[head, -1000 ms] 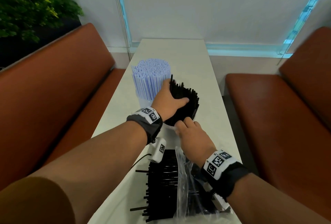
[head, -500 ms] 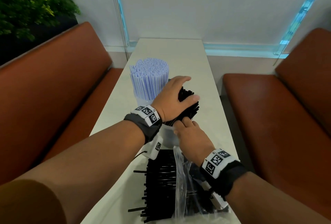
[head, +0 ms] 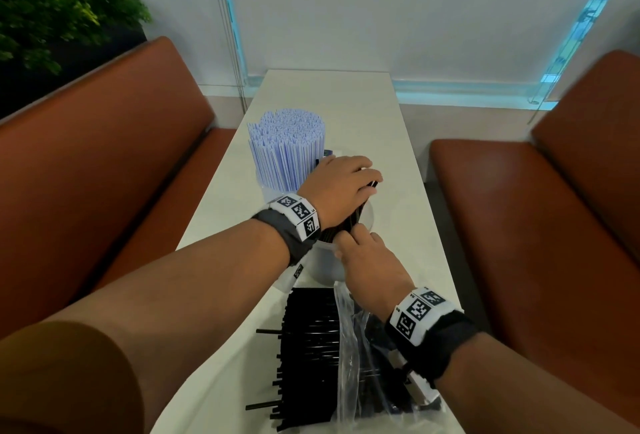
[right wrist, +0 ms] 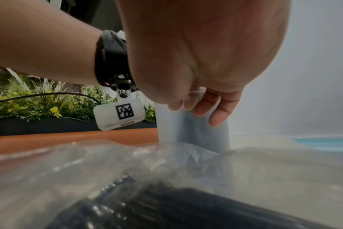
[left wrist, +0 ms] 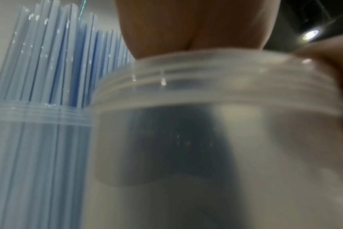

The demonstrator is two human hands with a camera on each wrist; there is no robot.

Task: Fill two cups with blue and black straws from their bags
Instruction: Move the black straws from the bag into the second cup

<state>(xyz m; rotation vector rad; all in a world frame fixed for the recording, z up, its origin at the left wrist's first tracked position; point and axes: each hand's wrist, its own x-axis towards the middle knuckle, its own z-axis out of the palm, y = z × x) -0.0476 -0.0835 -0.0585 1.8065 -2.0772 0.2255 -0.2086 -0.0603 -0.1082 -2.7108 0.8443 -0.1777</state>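
Observation:
Blue straws (head: 286, 146) (left wrist: 49, 62) stand packed in the far clear cup (head: 266, 191) (left wrist: 39, 155). In front of it stands the near clear cup (head: 322, 267) (left wrist: 206, 139) (right wrist: 194, 133) with black straws (head: 348, 225) leaning inside. My left hand (head: 367, 184) (left wrist: 186, 27) covers their tops with its fingers curled over them. At the cup's near rim my right hand (head: 346, 243) (right wrist: 202, 106) pinches the wall. More black straws (head: 308, 340) (right wrist: 166, 209) lie in a pile beside and inside a clear bag (head: 349, 347) (right wrist: 166, 162) under my right wrist.
The narrow white table (head: 329, 104) runs away to the wall. Brown benches (head: 104, 173) (head: 540, 218) flank it on both sides. A green plant (head: 52, 10) stands behind the left bench. A few black straws stick out past the pile's left side.
My left hand moved from the side of the black bundle onto its top and sank lower, so the straws now show far less. My right hand stayed on the cup's rim.

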